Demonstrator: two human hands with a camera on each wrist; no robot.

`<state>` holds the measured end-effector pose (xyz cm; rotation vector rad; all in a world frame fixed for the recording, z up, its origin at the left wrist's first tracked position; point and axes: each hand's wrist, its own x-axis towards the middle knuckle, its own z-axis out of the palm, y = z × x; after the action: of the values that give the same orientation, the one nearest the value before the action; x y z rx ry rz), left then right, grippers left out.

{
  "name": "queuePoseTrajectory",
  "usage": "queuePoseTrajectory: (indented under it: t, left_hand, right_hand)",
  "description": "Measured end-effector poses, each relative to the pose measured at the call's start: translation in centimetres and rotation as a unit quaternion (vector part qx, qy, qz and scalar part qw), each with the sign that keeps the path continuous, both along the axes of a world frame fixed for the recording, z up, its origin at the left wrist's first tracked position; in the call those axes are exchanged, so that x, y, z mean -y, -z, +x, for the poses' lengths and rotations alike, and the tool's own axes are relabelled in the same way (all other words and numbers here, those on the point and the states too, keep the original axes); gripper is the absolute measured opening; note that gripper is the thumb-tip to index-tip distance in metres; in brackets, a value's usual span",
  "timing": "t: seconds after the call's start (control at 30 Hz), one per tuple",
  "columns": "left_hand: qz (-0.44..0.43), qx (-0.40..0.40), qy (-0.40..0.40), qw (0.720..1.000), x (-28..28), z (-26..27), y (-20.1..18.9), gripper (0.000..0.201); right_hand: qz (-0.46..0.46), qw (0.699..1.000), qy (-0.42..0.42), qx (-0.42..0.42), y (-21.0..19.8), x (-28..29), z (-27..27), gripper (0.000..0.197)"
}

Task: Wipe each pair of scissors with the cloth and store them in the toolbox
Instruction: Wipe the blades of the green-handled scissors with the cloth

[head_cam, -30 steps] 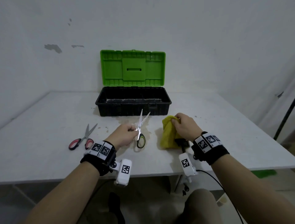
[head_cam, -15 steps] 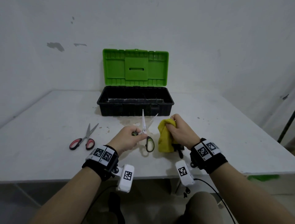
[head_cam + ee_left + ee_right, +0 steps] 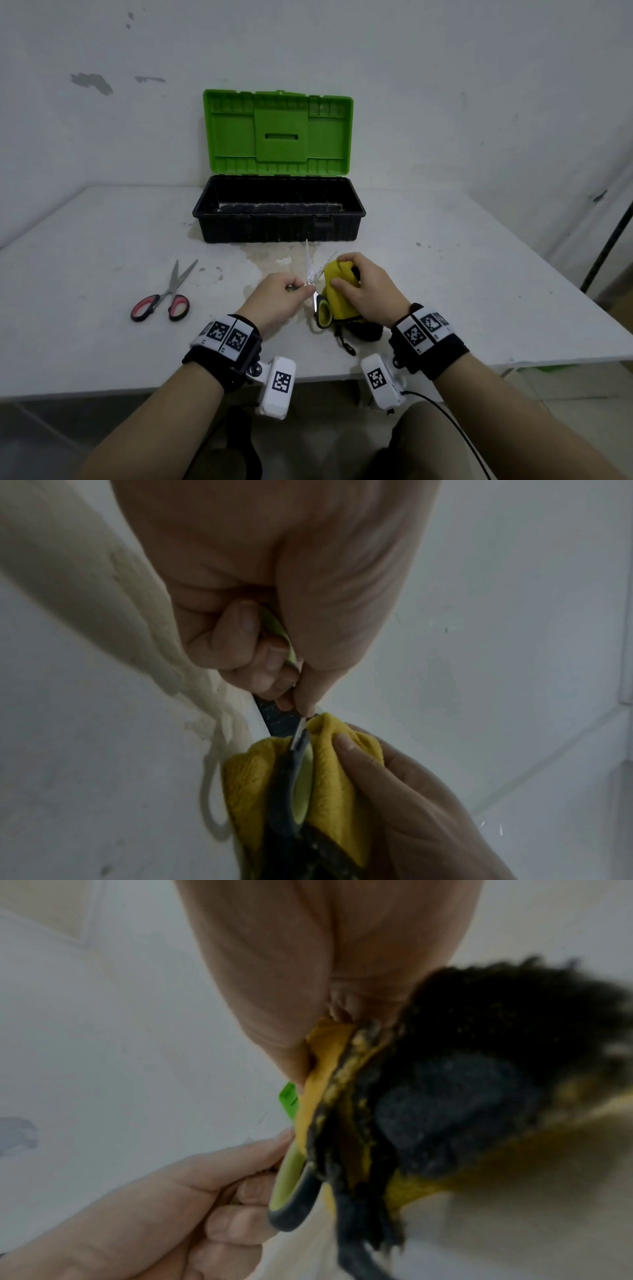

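**Q:** Comparing this moment with the preceding second, what has changed?

**A:** The right hand [image 3: 368, 291], its fingers and thumb curled round the bunched yellow cloth with a dark trim [image 3: 337, 294], has closed the gap that separated it from the green-and-black-handled scissors with open steel blades [image 3: 313, 274]. The cloth now touches the right-hand blade. By judgement, wiping of the first pair is starting, not finished.

**Q:** How are the scissors held?

**A:** The left hand [image 3: 281, 301] pinches them near the pivot, one handle loop gripped inside its curled fingers [image 3: 250, 620]. The other loop hangs free against the cloth, as the left wrist view shows. Both blades point away from the person, towards the toolbox.

**Q:** Where do they lie on the desk?

**A:** They are held above the middle of the white desk [image 3: 479, 291], near its front edge and in front of the black toolbox with an upright green lid [image 3: 279, 226].

**Q:** What remains?

**A:** The red-handled scissors [image 3: 164, 298] lie towards the left edge, apparently untouched; no scissors can be made out inside the toolbox.
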<state>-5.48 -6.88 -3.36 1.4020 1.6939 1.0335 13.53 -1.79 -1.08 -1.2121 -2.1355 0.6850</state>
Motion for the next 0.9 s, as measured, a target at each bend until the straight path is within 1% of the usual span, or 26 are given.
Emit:
queuePoseTrajectory:
  t: [0.07, 0.13, 0.23, 0.3, 0.37, 0.47, 0.53, 0.6, 0.67, 0.77, 0.83, 0.9]
  left_hand:
    - [0.001, -0.003, -0.006, 1.000, -0.1, -0.1, 0.0, 0.028]
    - [0.001, -0.006, -0.005, 1.000, -0.1, -0.2, 0.0, 0.029]
    - [0.000, -0.019, -0.002, 1.000, 0.0, -0.2, 0.1, 0.029]
    - [0.000, -0.009, 0.006, 1.000, 0.0, 0.0, 0.1, 0.029]
    - [0.002, -0.002, 0.014, 1.000, 0.1, 0.2, -0.1, 0.029]
    - [0.012, -0.023, 0.022, 0.999, 0.2, 0.4, -0.5, 0.027]
    - [0.022, -0.035, 0.023, 0.999, 0.2, 0.6, -0.8, 0.026]
    - [0.030, -0.034, 0.026, 0.999, 0.2, 0.7, -0.9, 0.025]
    - [0.031, -0.026, 0.024, 0.999, 0.2, 0.8, -0.9, 0.025]
    - [0.025, -0.016, 0.015, 0.999, 0.0, 0.7, -0.8, 0.027]
    - [0.023, -0.019, 0.023, 0.999, 0.1, 0.8, -0.9, 0.027]
    - [0.024, -0.025, 0.032, 0.999, 0.1, 1.1, -0.9, 0.027]
  right_hand:
    - [0.036, 0.999, 0.011, -0.007, 0.1, -0.3, 0.0, 0.026]
    - [0.073, 0.997, 0.018, -0.035, 0.2, -0.4, 0.0, 0.017]
    - [0.123, 0.990, -0.007, -0.068, 0.1, -0.1, -0.3, 0.012]
    - [0.122, 0.990, -0.027, -0.058, -0.2, 0.4, -0.5, 0.010]
    - [0.117, 0.992, -0.027, -0.043, -0.6, 0.5, -0.6, 0.012]
    - [0.116, 0.993, -0.022, -0.010, -1.0, 0.2, -0.4, 0.020]
    - [0.122, 0.992, -0.014, 0.001, -1.0, 0.1, -0.3, 0.022]
    - [0.136, 0.991, -0.003, 0.003, -1.2, 0.1, -0.3, 0.019]
    - [0.137, 0.990, -0.003, -0.015, -1.5, 0.4, -0.1, 0.013]
    - [0.139, 0.989, -0.023, -0.033, -2.2, 0.5, 0.5, 0.007]
    - [0.125, 0.991, -0.048, -0.016, -2.4, 0.5, 0.7, 0.007]
    - [0.116, 0.992, -0.047, -0.003, -2.1, 0.2, 0.8, 0.006]
